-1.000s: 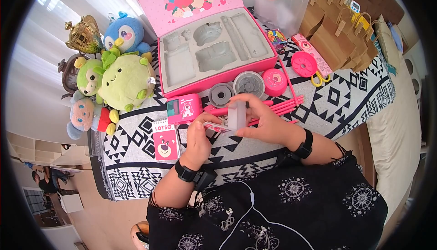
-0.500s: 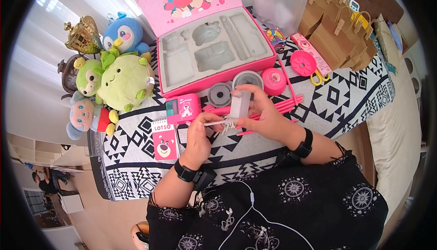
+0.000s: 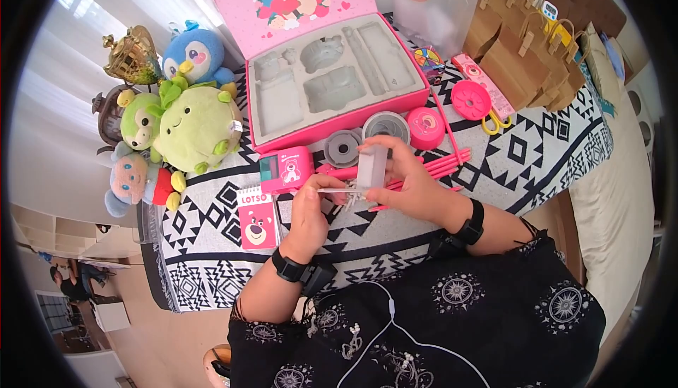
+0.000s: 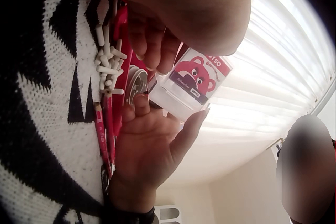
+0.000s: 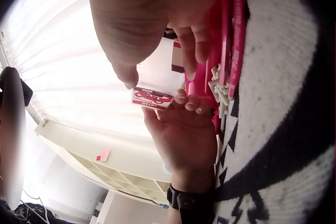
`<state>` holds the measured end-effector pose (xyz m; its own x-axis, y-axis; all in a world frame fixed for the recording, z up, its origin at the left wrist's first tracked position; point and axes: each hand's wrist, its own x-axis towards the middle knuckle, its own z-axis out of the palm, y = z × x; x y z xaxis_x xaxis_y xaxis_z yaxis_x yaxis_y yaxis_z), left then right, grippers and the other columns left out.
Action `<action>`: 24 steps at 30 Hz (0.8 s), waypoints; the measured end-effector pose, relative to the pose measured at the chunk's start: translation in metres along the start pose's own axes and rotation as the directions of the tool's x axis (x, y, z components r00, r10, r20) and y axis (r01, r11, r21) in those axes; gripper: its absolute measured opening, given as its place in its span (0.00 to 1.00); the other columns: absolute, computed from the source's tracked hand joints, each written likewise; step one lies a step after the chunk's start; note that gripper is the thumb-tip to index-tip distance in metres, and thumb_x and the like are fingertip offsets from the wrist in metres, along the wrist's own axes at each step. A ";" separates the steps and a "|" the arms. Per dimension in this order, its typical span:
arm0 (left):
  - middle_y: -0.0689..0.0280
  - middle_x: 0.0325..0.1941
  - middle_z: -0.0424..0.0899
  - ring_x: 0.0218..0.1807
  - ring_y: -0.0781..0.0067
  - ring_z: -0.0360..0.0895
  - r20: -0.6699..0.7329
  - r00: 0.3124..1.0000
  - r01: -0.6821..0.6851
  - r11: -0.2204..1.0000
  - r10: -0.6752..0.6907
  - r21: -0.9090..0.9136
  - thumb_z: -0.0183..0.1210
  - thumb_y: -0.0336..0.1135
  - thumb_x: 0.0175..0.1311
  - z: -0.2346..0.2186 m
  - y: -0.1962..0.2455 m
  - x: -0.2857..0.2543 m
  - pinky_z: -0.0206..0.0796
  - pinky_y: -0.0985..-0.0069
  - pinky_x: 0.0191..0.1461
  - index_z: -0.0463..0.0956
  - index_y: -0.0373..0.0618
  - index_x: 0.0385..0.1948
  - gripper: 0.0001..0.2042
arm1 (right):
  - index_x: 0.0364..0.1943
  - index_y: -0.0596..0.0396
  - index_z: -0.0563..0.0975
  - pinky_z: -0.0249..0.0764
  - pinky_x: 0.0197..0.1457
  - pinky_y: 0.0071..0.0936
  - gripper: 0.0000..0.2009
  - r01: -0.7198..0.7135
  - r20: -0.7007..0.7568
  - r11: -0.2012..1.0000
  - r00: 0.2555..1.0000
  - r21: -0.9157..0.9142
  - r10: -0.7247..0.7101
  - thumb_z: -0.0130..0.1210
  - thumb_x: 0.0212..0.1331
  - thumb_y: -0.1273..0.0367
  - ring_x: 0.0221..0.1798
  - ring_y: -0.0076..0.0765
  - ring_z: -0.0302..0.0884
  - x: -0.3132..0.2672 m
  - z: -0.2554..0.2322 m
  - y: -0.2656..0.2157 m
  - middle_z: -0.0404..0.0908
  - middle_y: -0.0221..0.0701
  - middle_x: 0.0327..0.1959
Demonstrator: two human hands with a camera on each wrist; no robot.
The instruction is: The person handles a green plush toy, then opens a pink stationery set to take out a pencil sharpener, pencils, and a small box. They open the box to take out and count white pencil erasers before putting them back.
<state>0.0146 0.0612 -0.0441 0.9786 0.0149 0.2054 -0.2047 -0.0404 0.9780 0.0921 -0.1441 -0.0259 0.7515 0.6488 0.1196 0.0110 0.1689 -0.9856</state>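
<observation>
Both hands hold a small translucent box (image 3: 371, 167) with a flap bearing a pink bear and LOTSO print. My right hand (image 3: 411, 184) grips the box's body between thumb and fingers. Pinched in my left hand (image 3: 308, 217) is the flap, seen edge-on in the head view. The left wrist view shows the flap's printed face (image 4: 197, 77), with the right thumb against the box. Several short white sticks (image 4: 108, 66) lie in a loose heap on the patterned cloth, beside pink pencils (image 4: 101, 129).
An open pink gift box (image 3: 339, 112) with a grey moulded insert stands behind the hands. Around it lie a LOTSO notepad (image 3: 256, 225), a pink sharpener-like case (image 3: 291, 169), grey round parts (image 3: 342, 147) and pink pencils (image 3: 446, 164). Plush toys (image 3: 198, 130) sit left, paper bags (image 3: 522, 56) right.
The printed flap has turned from face-up to edge-on, and the box has shifted slightly in the right hand. Short white sticks now show below the hands.
</observation>
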 end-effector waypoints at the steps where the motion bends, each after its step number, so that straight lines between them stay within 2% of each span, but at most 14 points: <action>1: 0.62 0.34 0.78 0.37 0.74 0.74 0.013 1.000 0.007 1.000 -0.007 -0.017 0.31 0.53 0.78 0.000 -0.001 0.000 0.67 0.76 0.47 0.73 0.33 0.43 0.29 | 0.65 0.51 0.58 0.74 0.41 0.19 0.36 0.001 0.001 1.000 1.000 -0.001 -0.001 0.67 0.54 0.73 0.49 0.27 0.76 0.001 0.000 0.001 0.68 0.36 0.60; 3: 0.62 0.34 0.78 0.37 0.74 0.74 0.012 1.000 0.004 1.000 -0.004 -0.008 0.31 0.54 0.77 0.002 0.001 0.000 0.67 0.76 0.47 0.72 0.33 0.45 0.29 | 0.66 0.52 0.57 0.75 0.42 0.19 0.36 0.085 -0.087 0.996 0.992 -0.020 -0.086 0.66 0.54 0.74 0.49 0.29 0.77 0.001 0.000 0.001 0.65 0.38 0.62; 6: 0.62 0.35 0.78 0.38 0.75 0.74 0.018 1.000 0.002 1.000 -0.003 0.009 0.32 0.55 0.77 0.003 0.004 0.001 0.67 0.76 0.47 0.72 0.33 0.47 0.29 | 0.66 0.52 0.56 0.75 0.41 0.19 0.37 0.146 -0.136 0.989 0.980 -0.028 -0.148 0.66 0.55 0.74 0.50 0.29 0.76 0.002 0.000 0.006 0.64 0.38 0.63; 10: 0.62 0.36 0.78 0.38 0.75 0.74 0.031 0.999 0.013 1.000 -0.014 0.006 0.32 0.54 0.77 0.001 0.000 0.000 0.67 0.76 0.47 0.72 0.33 0.47 0.29 | 0.65 0.52 0.57 0.75 0.41 0.19 0.36 0.124 -0.124 0.992 0.985 -0.012 -0.124 0.65 0.55 0.74 0.50 0.27 0.75 0.001 -0.001 0.004 0.63 0.39 0.64; 12: 0.62 0.36 0.79 0.39 0.75 0.74 0.033 0.999 0.020 1.000 -0.020 -0.004 0.32 0.54 0.77 -0.002 -0.003 -0.001 0.67 0.76 0.47 0.72 0.33 0.46 0.29 | 0.66 0.52 0.58 0.74 0.41 0.18 0.36 0.044 -0.022 0.999 0.999 0.008 -0.044 0.66 0.55 0.74 0.48 0.26 0.75 0.000 -0.003 0.004 0.64 0.38 0.63; 13: 0.62 0.37 0.79 0.39 0.75 0.75 0.036 0.999 0.027 1.000 -0.026 -0.014 0.32 0.54 0.77 -0.002 -0.004 -0.001 0.67 0.76 0.48 0.72 0.33 0.46 0.29 | 0.66 0.52 0.58 0.74 0.41 0.18 0.36 0.044 -0.022 0.999 0.999 0.008 -0.044 0.66 0.55 0.74 0.48 0.26 0.75 0.000 -0.003 0.001 0.64 0.38 0.63; 15: 0.61 0.37 0.79 0.40 0.75 0.75 0.018 0.999 0.030 1.000 -0.030 -0.002 0.32 0.54 0.77 0.000 0.000 0.000 0.67 0.76 0.48 0.73 0.33 0.45 0.28 | 0.66 0.53 0.57 0.76 0.52 0.27 0.37 -0.069 0.094 0.997 0.993 -0.018 0.071 0.66 0.54 0.74 0.56 0.32 0.74 -0.002 -0.002 -0.007 0.65 0.36 0.64; 16: 0.61 0.37 0.80 0.40 0.75 0.75 0.001 0.999 0.034 0.999 -0.034 0.010 0.33 0.54 0.77 0.001 0.003 0.000 0.66 0.77 0.48 0.73 0.34 0.44 0.28 | 0.66 0.53 0.57 0.76 0.52 0.27 0.37 -0.069 0.093 0.997 0.993 -0.018 0.071 0.66 0.54 0.74 0.56 0.32 0.74 -0.003 -0.001 -0.010 0.65 0.36 0.64; 18: 0.61 0.38 0.80 0.41 0.75 0.75 0.027 0.999 0.038 0.998 -0.039 0.042 0.34 0.53 0.77 0.002 0.009 0.001 0.66 0.77 0.48 0.73 0.34 0.44 0.27 | 0.67 0.54 0.59 0.74 0.47 0.25 0.37 -0.116 0.234 0.988 0.963 -0.103 0.137 0.67 0.53 0.73 0.54 0.29 0.76 -0.004 -0.001 -0.013 0.66 0.36 0.63; 19: 0.61 0.38 0.80 0.41 0.75 0.75 0.052 0.998 0.040 0.996 -0.044 0.074 0.36 0.53 0.77 0.002 0.010 0.001 0.66 0.77 0.48 0.73 0.34 0.44 0.27 | 0.67 0.54 0.59 0.72 0.44 0.22 0.38 -0.095 0.253 0.992 0.961 -0.089 0.115 0.68 0.52 0.72 0.52 0.28 0.76 -0.004 -0.001 -0.008 0.67 0.35 0.63; 24: 0.61 0.39 0.80 0.42 0.75 0.75 0.043 0.998 0.040 0.998 -0.042 0.048 0.37 0.52 0.77 0.001 0.007 0.000 0.66 0.77 0.48 0.73 0.34 0.43 0.26 | 0.67 0.53 0.59 0.73 0.45 0.22 0.38 -0.066 0.210 0.991 0.974 -0.112 0.089 0.68 0.53 0.72 0.52 0.28 0.76 -0.004 -0.001 -0.012 0.66 0.35 0.63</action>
<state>0.0137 0.0596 -0.0372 0.9864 -0.0260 0.1626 -0.1643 -0.0876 0.9825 0.0891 -0.1493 -0.0150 0.5940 0.8026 0.0540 0.0353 0.0410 -0.9985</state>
